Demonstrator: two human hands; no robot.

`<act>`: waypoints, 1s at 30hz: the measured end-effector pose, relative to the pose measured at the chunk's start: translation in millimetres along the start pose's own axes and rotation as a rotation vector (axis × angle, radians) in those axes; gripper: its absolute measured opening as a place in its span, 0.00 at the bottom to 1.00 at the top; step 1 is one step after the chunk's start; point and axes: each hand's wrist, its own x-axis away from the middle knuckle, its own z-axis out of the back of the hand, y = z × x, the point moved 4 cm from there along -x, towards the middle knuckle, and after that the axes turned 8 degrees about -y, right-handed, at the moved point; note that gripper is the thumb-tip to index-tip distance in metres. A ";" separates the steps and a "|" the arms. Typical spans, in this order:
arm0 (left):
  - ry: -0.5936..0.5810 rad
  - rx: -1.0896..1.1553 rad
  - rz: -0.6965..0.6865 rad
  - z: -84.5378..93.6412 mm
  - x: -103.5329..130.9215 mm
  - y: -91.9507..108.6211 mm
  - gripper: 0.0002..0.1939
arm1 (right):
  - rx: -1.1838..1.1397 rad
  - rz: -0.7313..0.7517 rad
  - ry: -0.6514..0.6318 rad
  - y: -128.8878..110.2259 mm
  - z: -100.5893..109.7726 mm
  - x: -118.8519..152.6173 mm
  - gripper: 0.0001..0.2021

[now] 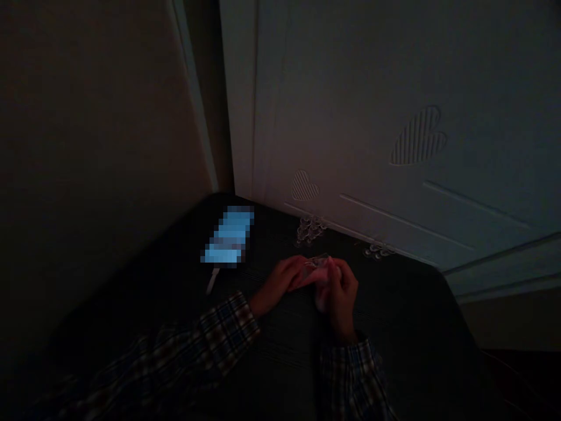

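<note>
In dim light, a small pinkish, partly see-through packet (316, 272) is held between my two hands above the dark table. My left hand (280, 282) pinches its left side, fingers pressed together. My right hand (342, 292) is closed on its right side, with the thumb on top. Small shiny clear pieces seem to show at the packet's upper edge, too dark to make out well. Just beyond my hands lies a cluster of clear round pieces (311, 230) on the table, and a smaller group of them (377, 250) lies farther right.
A lit phone (230, 237) with a white cable (213, 280) lies on the dark table (280, 345) to the left. Behind the table stands a pale panel (350, 117) with ribbed heart shapes. A wall (100, 117) rises on the left.
</note>
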 end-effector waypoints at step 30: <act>0.097 -0.153 -0.041 0.3 0.9 1.0 0.14 | -0.070 -0.081 -0.003 1.3 -0.6 -7.1 0.12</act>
